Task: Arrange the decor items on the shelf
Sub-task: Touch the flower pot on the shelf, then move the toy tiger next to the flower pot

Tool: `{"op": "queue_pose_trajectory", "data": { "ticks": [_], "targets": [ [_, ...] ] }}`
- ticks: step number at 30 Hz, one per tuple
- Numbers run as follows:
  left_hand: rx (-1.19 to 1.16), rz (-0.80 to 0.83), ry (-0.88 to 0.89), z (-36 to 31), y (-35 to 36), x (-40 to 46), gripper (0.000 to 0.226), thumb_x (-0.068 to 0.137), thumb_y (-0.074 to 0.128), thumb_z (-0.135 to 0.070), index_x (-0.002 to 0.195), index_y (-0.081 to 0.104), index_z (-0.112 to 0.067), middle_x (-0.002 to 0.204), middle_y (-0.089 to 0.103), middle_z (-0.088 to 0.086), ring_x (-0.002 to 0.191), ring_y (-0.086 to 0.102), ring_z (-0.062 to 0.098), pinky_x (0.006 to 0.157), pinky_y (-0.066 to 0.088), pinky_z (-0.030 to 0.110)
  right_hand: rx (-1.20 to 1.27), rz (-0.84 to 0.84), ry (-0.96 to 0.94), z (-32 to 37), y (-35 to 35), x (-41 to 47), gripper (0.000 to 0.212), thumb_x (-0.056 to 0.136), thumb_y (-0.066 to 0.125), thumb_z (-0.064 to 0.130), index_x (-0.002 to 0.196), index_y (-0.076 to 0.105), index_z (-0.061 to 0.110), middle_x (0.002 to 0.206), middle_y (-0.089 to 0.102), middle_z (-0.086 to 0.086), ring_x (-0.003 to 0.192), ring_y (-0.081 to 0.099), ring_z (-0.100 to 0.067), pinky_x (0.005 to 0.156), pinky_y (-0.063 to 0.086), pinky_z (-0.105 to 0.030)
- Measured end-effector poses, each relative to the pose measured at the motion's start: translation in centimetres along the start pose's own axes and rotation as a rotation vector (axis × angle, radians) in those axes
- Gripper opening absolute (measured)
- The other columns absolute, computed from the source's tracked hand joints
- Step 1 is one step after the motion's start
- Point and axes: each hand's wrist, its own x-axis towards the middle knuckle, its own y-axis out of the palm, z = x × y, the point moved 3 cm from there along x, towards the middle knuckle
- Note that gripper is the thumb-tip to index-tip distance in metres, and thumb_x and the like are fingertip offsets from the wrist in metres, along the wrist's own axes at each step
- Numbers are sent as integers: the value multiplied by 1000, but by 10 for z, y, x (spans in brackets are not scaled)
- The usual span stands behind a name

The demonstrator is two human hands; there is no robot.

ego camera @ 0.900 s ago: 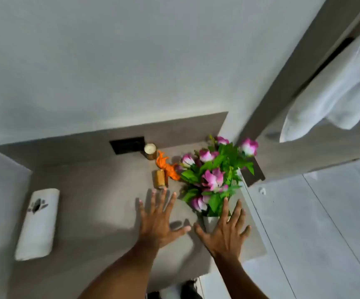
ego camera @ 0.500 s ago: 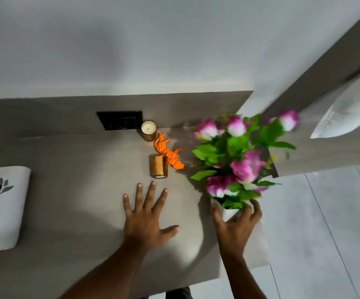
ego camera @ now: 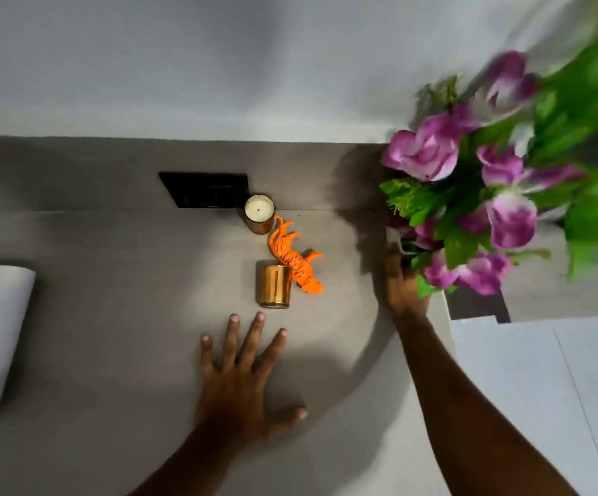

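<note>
Decor items on the grey shelf [ego camera: 111,316] are what this is about, and nearest the camera the left hand [ego camera: 243,384] lies flat on the shelf, fingers spread apart and holding nothing. Its fingertips [ego camera: 259,316] stop just short of a copper cylinder [ego camera: 274,286] that lies on its side, long axis running away from the person toward the wall, its near end facing the hand. The left hand is plainly the nearer one to it, with the cylinder straight ahead of the middle fingers, so a short reach forward would probably be enough to take it and stand it up.

To the right, the right hand [ego camera: 403,281] is clamped around the base of a flower arrangement [ego camera: 469,195] of purple blooms and green leaves. The bouquet appears lifted clear of the shelf near its right edge and tilts up and to the right; it is blurred, and the vase itself is mostly hidden.

Just beyond the cylinder and touching it, an orange toy tiger [ego camera: 295,257] lies on its side, its body slanting from near right to far left. Farther still, a candle in a copper cup [ego camera: 259,213] stands upright against the back panel, beside a black wall plate [ego camera: 206,189].
</note>
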Motion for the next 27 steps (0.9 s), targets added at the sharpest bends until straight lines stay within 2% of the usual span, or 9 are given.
{"op": "queue_pose_trajectory", "data": {
  "ticks": [5,7,8,9,11,13,16,21,27],
  "targets": [
    [-2,-9,-5,0,1,-1,118,63,48,-102,160,29,-37,173,22,9,157,18,47,113,18,79,18,-55,-94,20,1,7,49,98,74,24,139,62,2,136,63,-2,114,49,13,106,30,3],
    [-1,-8,-4,0,-1,-3,118,63,47,-102,161,27,-38,173,21,8,158,16,46,115,16,77,45,-114,-115,19,-4,-5,61,93,79,31,143,57,4,145,59,-4,128,57,2,121,38,-22],
    [-10,-14,-8,0,-2,-2,118,64,46,-102,161,27,-38,174,20,7,158,15,44,116,14,76,59,-173,-129,20,-8,-13,74,91,80,34,150,47,3,154,49,-7,142,52,-15,127,35,-38],
    [-22,-25,-17,0,-3,-2,117,65,47,-101,160,28,-37,174,20,5,159,14,42,117,13,75,72,-249,-130,15,-9,-24,83,89,79,33,153,37,1,156,41,-13,147,46,-32,127,33,-53],
    [-79,-47,-42,0,-5,-3,114,68,49,-97,158,32,-30,173,22,1,160,14,37,119,15,73,92,-270,-175,4,-4,-60,67,85,74,25,143,42,9,139,51,-23,128,55,-45,110,44,-65],
    [-161,-90,-59,3,-5,-4,108,73,49,-90,155,34,-22,172,25,-2,160,17,32,121,18,71,28,-46,-269,10,11,-101,43,82,69,23,121,52,29,120,63,-16,110,64,-36,94,53,-63],
    [-234,-153,-65,7,-3,-5,97,80,45,-82,154,35,-20,171,27,-6,160,16,26,124,15,67,-138,218,-384,23,35,-123,49,77,71,31,123,57,35,120,68,-1,108,67,-27,94,55,-58],
    [-229,-181,-48,6,-2,-5,93,86,37,-80,155,36,-19,172,25,-4,161,13,25,126,11,65,-223,279,-373,27,50,-110,52,78,78,33,128,62,28,119,72,7,106,65,-22,96,54,-56],
    [-253,-257,-1,8,4,-11,92,89,41,-72,158,31,-13,171,30,1,160,20,28,126,9,62,-204,201,-461,32,61,-101,25,89,80,24,114,79,18,96,80,-3,85,69,-21,79,59,-41]
  ]
}}
